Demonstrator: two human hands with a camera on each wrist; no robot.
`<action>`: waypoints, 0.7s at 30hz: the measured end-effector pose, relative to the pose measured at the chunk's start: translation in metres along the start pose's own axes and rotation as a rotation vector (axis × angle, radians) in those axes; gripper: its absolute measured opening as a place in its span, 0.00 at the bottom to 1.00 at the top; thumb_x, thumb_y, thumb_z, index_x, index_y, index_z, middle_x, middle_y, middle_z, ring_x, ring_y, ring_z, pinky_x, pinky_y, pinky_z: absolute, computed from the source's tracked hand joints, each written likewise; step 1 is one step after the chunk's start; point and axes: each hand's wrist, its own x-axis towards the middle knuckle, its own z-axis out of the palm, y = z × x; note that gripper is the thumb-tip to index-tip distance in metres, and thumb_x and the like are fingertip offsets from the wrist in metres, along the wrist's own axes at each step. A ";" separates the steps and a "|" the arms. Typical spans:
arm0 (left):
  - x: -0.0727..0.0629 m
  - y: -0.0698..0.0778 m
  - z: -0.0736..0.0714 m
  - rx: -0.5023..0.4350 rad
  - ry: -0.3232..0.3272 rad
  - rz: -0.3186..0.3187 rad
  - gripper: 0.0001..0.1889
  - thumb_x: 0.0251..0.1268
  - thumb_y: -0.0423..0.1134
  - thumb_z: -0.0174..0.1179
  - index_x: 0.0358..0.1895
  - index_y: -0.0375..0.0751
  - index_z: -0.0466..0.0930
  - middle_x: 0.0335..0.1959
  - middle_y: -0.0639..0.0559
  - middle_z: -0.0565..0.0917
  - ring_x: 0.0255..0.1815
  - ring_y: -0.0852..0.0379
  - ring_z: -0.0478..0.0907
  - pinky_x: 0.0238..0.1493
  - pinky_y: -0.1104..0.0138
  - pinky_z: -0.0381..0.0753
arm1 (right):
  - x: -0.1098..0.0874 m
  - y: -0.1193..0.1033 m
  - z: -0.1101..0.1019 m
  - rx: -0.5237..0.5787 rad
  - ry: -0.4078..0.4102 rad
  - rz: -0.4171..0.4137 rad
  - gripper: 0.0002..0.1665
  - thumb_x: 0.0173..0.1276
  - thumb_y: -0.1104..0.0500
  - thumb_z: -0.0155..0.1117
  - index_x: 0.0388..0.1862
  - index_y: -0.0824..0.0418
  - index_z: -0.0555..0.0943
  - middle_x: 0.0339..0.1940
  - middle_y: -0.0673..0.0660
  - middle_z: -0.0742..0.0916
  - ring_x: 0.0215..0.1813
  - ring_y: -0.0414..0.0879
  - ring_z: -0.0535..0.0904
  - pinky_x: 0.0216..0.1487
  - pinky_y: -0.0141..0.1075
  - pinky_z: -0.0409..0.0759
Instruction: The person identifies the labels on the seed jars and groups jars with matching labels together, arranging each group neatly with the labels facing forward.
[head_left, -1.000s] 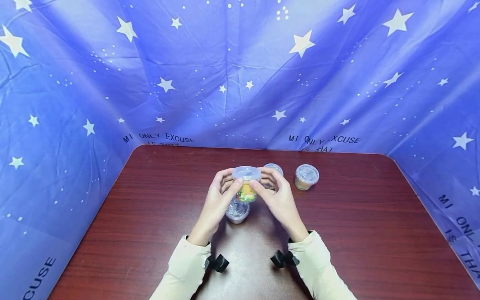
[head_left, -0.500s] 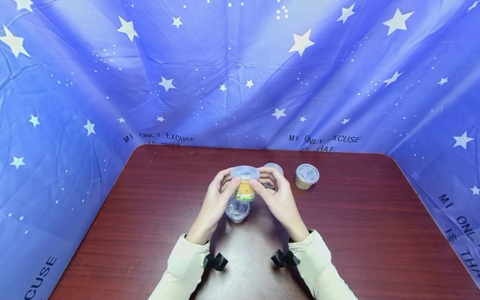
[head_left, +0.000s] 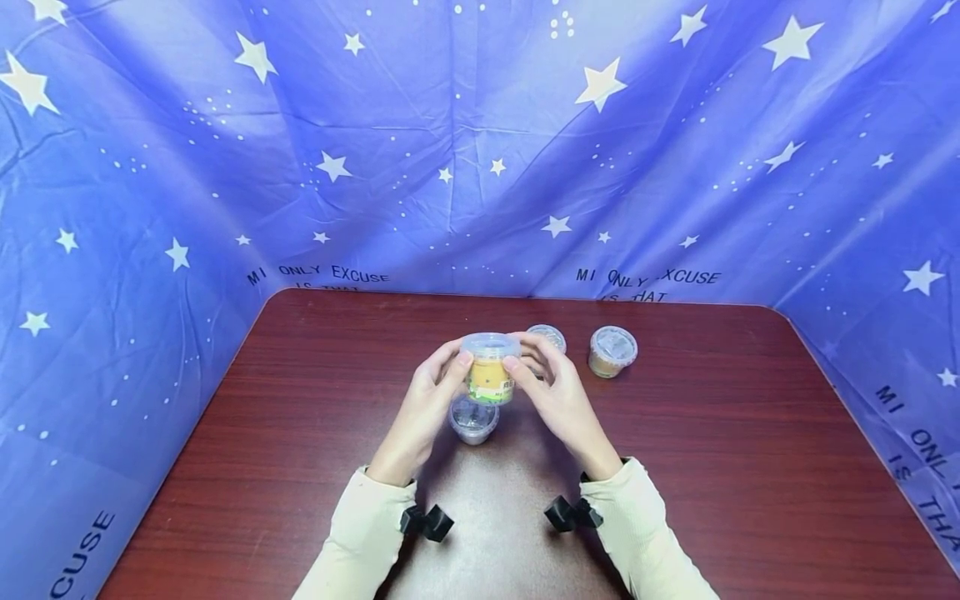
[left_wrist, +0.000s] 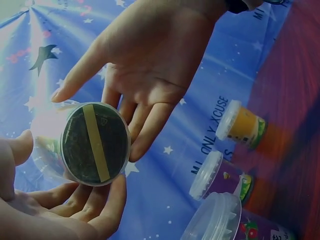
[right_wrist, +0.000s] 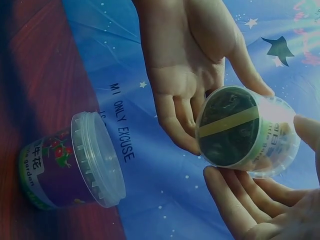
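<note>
Both hands hold a small clear plastic tub (head_left: 490, 382) with a yellow label, raised above the table. My left hand (head_left: 422, 408) grips its left side and my right hand (head_left: 561, 404) its right side, thumbs on the near face. From below, both wrist views show its dark base (left_wrist: 97, 145) with a tan strip across it. Just under it stands a similar lidded tub (head_left: 474, 421), whose purple label (right_wrist: 60, 170) shows in the right wrist view. Another tub (head_left: 547, 337) is partly hidden behind my right hand.
A further lidded tub (head_left: 613, 352) stands at the back right, its orange-yellow label (left_wrist: 246, 124) visible in the left wrist view. Dark red wood makes up the tabletop (head_left: 300, 375). A blue curtain (head_left: 450, 125) with white stars surrounds its back and sides.
The held tub has turned in the fingers, so a different part of its label faces me. Both hands stay nearly in place, and the standing tubs are unmoved.
</note>
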 end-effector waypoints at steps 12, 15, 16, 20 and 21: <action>-0.001 0.001 0.002 -0.006 0.023 -0.016 0.21 0.77 0.43 0.52 0.67 0.39 0.70 0.59 0.42 0.78 0.55 0.57 0.77 0.64 0.59 0.73 | -0.001 0.000 0.001 -0.062 0.067 -0.013 0.23 0.71 0.58 0.64 0.63 0.62 0.75 0.53 0.62 0.83 0.49 0.43 0.82 0.46 0.31 0.83; -0.003 0.001 0.004 0.039 0.043 0.002 0.21 0.76 0.43 0.53 0.67 0.39 0.70 0.57 0.43 0.78 0.54 0.57 0.76 0.62 0.60 0.74 | -0.001 0.001 0.001 -0.072 0.097 -0.019 0.23 0.70 0.59 0.66 0.62 0.62 0.76 0.52 0.62 0.84 0.47 0.43 0.82 0.44 0.30 0.83; -0.003 0.001 0.006 0.053 0.044 0.004 0.22 0.76 0.43 0.53 0.67 0.39 0.70 0.57 0.43 0.78 0.53 0.57 0.76 0.60 0.61 0.75 | -0.001 0.001 0.002 -0.070 0.105 -0.022 0.23 0.69 0.59 0.67 0.61 0.62 0.77 0.51 0.61 0.84 0.47 0.43 0.82 0.44 0.30 0.83; -0.005 0.001 0.010 0.067 0.032 0.014 0.23 0.74 0.41 0.55 0.68 0.39 0.68 0.60 0.43 0.77 0.58 0.56 0.76 0.60 0.64 0.74 | -0.001 0.002 0.004 -0.062 0.125 -0.030 0.23 0.66 0.60 0.70 0.59 0.62 0.77 0.50 0.61 0.85 0.47 0.43 0.83 0.44 0.31 0.84; -0.006 0.001 0.011 0.061 0.032 0.013 0.23 0.74 0.41 0.56 0.68 0.40 0.68 0.61 0.43 0.77 0.59 0.55 0.76 0.61 0.64 0.74 | -0.001 0.003 0.005 -0.062 0.129 -0.032 0.23 0.66 0.60 0.70 0.58 0.62 0.77 0.50 0.60 0.85 0.47 0.44 0.83 0.44 0.32 0.84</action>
